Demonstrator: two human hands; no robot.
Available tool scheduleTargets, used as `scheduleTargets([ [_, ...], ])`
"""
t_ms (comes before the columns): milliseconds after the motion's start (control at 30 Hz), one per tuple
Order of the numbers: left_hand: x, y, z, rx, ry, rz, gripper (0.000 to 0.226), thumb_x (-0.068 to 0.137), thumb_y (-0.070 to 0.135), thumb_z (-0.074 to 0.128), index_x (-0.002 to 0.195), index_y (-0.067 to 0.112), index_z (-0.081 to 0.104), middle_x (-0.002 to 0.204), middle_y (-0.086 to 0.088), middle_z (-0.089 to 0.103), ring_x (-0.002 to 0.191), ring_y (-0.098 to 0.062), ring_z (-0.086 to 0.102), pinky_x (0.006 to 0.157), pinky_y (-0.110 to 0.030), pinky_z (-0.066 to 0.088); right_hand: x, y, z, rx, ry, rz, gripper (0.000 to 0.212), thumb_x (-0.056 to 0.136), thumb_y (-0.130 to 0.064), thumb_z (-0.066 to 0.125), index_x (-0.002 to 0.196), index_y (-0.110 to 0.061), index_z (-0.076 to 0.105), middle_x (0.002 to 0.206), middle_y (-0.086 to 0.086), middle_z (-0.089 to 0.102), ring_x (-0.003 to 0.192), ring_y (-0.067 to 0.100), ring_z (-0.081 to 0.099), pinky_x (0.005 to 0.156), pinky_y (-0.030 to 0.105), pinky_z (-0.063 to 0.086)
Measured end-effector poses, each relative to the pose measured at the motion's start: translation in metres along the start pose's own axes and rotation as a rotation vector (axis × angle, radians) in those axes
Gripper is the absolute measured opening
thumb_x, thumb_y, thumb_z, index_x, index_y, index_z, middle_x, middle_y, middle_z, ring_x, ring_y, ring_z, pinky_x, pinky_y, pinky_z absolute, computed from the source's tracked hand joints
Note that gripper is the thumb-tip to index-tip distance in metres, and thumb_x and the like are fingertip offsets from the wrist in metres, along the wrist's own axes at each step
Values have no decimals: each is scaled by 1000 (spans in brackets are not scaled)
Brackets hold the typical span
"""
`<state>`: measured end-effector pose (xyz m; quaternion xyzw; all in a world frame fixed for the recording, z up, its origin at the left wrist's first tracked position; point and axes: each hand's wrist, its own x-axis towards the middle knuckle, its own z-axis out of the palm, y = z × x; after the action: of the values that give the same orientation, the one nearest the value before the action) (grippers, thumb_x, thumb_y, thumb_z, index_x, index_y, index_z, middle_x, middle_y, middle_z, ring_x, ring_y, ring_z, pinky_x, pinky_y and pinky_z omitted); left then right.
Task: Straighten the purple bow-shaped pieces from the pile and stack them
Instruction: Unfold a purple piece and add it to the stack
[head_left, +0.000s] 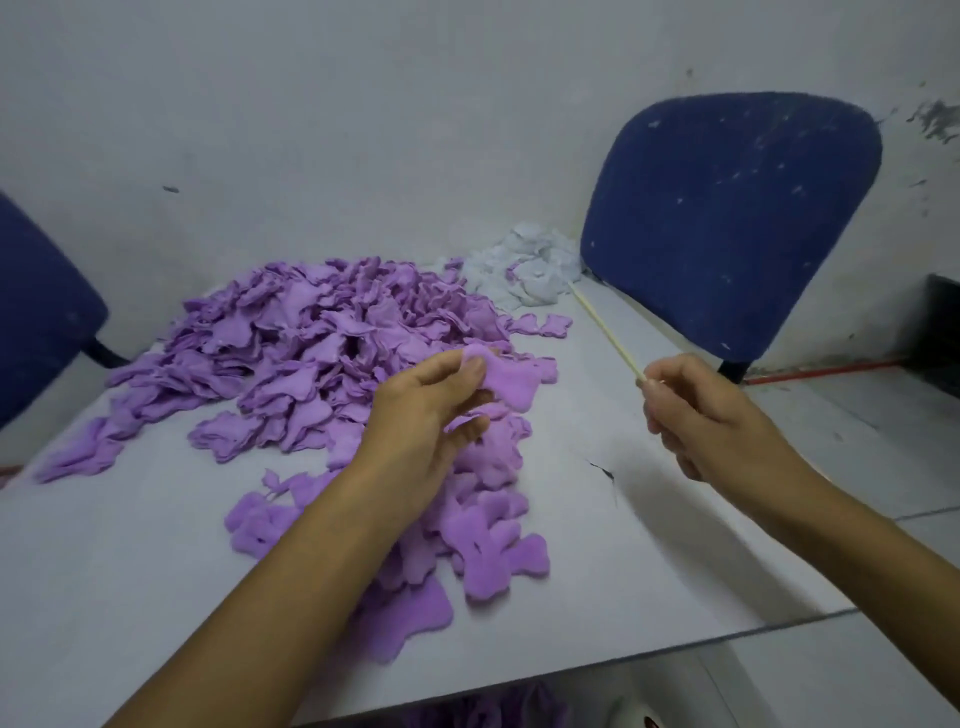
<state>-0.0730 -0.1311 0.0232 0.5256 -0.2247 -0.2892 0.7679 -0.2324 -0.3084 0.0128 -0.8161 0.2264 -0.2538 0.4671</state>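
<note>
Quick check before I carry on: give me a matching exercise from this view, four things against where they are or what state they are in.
Things:
1. thin stick
2. purple bow piece
3. pale grey pieces
4. blue chair

Places or states:
A. heaped at the far end of the table, by the wall
B. pinched in the left hand, lifted above the pile
C. past the table's right edge, backrest towards the camera
D. held in the right hand, pointing away towards the grey heap

Pairs: 1-D, 2-B, 3-A, 4-C
</note>
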Motion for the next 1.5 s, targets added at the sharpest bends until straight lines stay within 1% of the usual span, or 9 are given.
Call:
scheduleTargets([
  [333, -35, 34, -56, 117, -60, 216, 33, 78, -8, 61, 64, 17, 75, 77, 2, 72, 69, -9, 64, 60, -17, 50, -1, -94, 113, 561, -384, 216, 28, 92, -37, 62, 103, -13, 71, 74, -1, 67, 46, 8, 30, 38, 16, 21],
  [467, -40, 48, -79, -18, 20, 112, 37, 83, -12, 46, 94, 12, 72, 78, 2, 68, 76, -13, 62, 65, -23, 50, 3, -101, 144, 649, -310, 151, 9, 90, -17, 67, 93, -13, 60, 71, 1, 67, 43, 8, 28, 37, 15, 21],
  [567, -43, 51, -90, -138, 79, -21, 26, 86, 10, 59, 111, 16, 67, 80, 0, 68, 70, -15, 64, 61, -27, 53, 4, -102, 161, 567, -198, 4, 14, 88, -15, 72, 87, -16, 58, 60, -3, 60, 41, 8, 31, 37, 16, 24],
  [667, -47, 48, -96, -93, 164, -75, 7, 85, 13, 66, 91, 16, 70, 72, 1, 68, 66, -11, 64, 59, -22, 53, 4, -102, 175, 447, -166, -129, 16, 85, -15, 74, 82, -20, 59, 58, -3, 49, 49, 10, 35, 42, 16, 30],
  [767, -49, 48, -103, -163, 205, -87, 20, 87, 5, 64, 71, 14, 73, 69, -2, 69, 61, -10, 66, 57, -20, 53, 1, -104, 187, 431, -186, -206, 19, 85, -13, 74, 79, -23, 59, 58, -9, 47, 49, 4, 36, 45, 13, 30],
  [967, -56, 50, -106, -273, 242, -160, 6, 78, 5, 70, 75, 10, 72, 73, -4, 68, 60, -10, 64, 54, -18, 51, -1, -108, 187, 353, -161, -306, 14, 88, -20, 71, 89, -29, 60, 75, -13, 58, 64, 4, 50, 56, 15, 39],
  [1067, -54, 56, -108, -280, 382, -93, 11, 85, 6, 67, 79, 14, 70, 75, -1, 71, 64, -8, 67, 58, -19, 51, -4, -107, 188, 262, -177, -321, 12, 96, -30, 60, 101, -41, 61, 84, -17, 63, 79, 3, 62, 67, 19, 44],
  [1267, -50, 75, -123, -425, 468, 131, 10, 90, 2, 62, 94, 11, 65, 101, -11, 74, 92, -18, 72, 73, -24, 58, -7, -90, 178, -57, -163, -484, 23, 99, -31, 51, 113, -38, 67, 64, -3, 59, 56, 10, 51, 57, 21, 43],
  [1500, -50, 79, -121, -208, 464, 284, 13, 88, 4, 65, 97, 10, 72, 94, -8, 71, 83, -15, 67, 78, -26, 58, -8, -86, 172, -249, -157, -566, 25, 97, -27, 55, 118, -33, 67, 84, -11, 70, 80, 8, 61, 76, 18, 45],
])
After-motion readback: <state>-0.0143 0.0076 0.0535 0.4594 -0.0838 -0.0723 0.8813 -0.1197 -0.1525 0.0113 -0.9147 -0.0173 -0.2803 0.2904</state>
